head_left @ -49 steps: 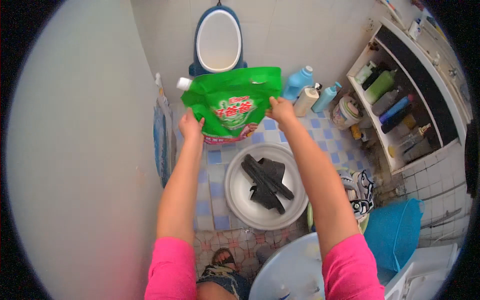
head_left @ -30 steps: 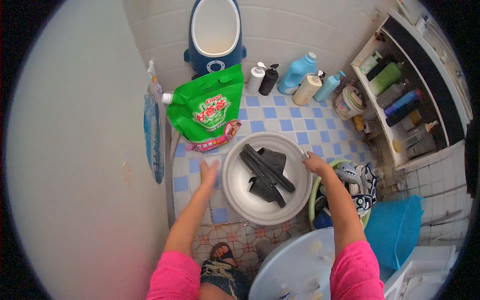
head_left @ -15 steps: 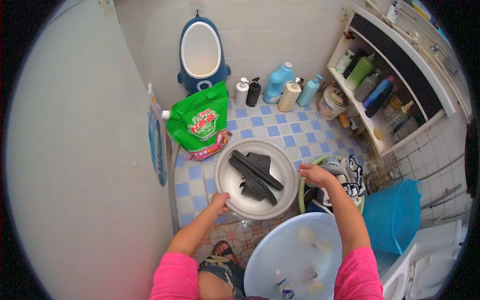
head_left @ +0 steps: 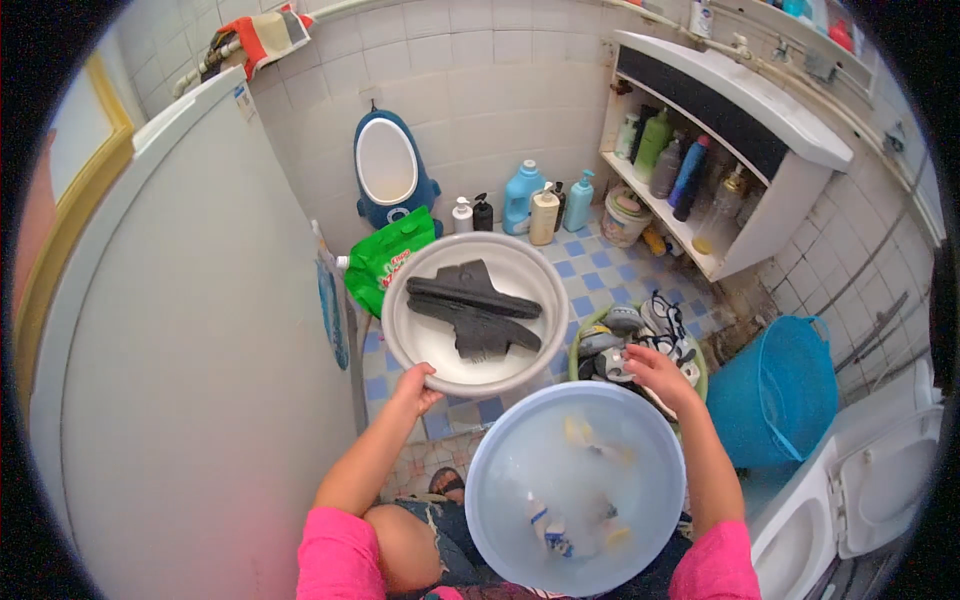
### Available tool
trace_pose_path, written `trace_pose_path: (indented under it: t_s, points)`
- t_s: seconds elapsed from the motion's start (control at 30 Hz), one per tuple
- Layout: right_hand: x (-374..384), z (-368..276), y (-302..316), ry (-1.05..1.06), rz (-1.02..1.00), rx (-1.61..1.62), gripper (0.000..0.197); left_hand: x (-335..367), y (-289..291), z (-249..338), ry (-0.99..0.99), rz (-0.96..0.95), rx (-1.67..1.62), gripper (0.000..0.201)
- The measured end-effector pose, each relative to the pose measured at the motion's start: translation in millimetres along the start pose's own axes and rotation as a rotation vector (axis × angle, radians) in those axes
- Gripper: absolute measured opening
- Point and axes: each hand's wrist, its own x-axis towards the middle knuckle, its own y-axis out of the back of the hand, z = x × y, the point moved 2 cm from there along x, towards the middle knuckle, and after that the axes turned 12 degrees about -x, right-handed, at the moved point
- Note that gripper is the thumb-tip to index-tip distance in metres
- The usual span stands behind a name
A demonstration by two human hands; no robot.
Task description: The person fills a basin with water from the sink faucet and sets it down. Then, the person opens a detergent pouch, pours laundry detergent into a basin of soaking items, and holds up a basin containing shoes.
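Observation:
My left hand (head_left: 413, 385) grips the near rim of a white basin (head_left: 420, 345) lifted off the floor. A pair of dark sandals (head_left: 474, 310) lies inside it. My right hand (head_left: 655, 368) hovers with fingers apart over a green basket (head_left: 578, 335) full of shoes (head_left: 650, 320), close to the basin's right side. A pale blue basin (head_left: 575, 480) with soapy water, a brush and small items sits in front of me, below both hands. The green detergent bag (head_left: 385, 262) stands on the tiled floor behind the white basin.
A white door (head_left: 190, 330) closes the left side. Several bottles (head_left: 535, 205) line the back wall beside a blue child urinal (head_left: 390, 170). A shelf unit (head_left: 700, 150) holds more bottles at right. A blue bucket (head_left: 775, 390) and a toilet (head_left: 880, 480) stand at the right.
I set the green detergent bag down by the wall, then took hold of the white basin with my left hand and raised it. My view rose and the pale blue basin came closer.

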Motion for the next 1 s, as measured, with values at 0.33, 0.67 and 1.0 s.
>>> trace_pose_path:
  t_s: [0.33,0.67,1.0]
  points:
    - [-120,77,-7,0.095,0.489,0.024,0.050,-165,-57,-19,-0.113,-0.136,-0.147,0.036]
    - [-270,139,-103,-0.245,0.951,-0.043,0.076,-248,-45,-62,-0.088,-0.196,-0.112,0.039]
    - [-253,168,-201,0.042,0.391,1.562,0.051,-242,-18,-59,-0.117,-0.188,-0.201,0.045]
